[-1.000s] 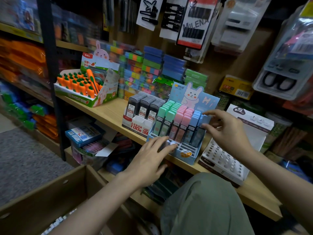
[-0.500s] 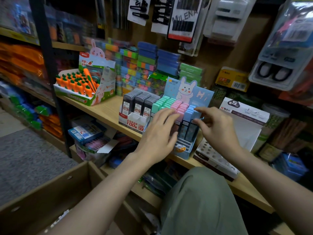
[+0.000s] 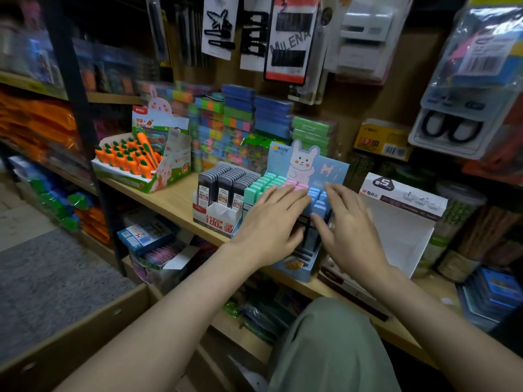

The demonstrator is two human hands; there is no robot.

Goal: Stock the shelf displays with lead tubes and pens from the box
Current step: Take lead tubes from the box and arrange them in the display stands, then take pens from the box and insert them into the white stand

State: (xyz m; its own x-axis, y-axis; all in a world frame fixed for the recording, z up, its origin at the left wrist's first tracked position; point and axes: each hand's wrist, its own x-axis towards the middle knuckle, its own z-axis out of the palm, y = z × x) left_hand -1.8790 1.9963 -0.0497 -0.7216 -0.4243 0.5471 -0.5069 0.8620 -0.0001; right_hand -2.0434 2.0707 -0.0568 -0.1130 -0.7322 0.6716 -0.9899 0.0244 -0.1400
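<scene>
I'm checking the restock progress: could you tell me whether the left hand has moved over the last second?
Yes: the left hand rose from the blue display's front edge onto its tubes.

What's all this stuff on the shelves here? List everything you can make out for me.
Bunny display: one, blue, shelf centre, holding green, pink, blue lead tubes.
Grey lead tubes: three rows, white-red box, left of it.
Carrot pens: many, orange, green-white box, shelf left.
White display box: one, right.
Yellow box: one, behind.
Hair clip cards: several, hanging above.
Cardboard box: brown, floor.
Left hand, right hand: flat on the pastel tubes.
</scene>
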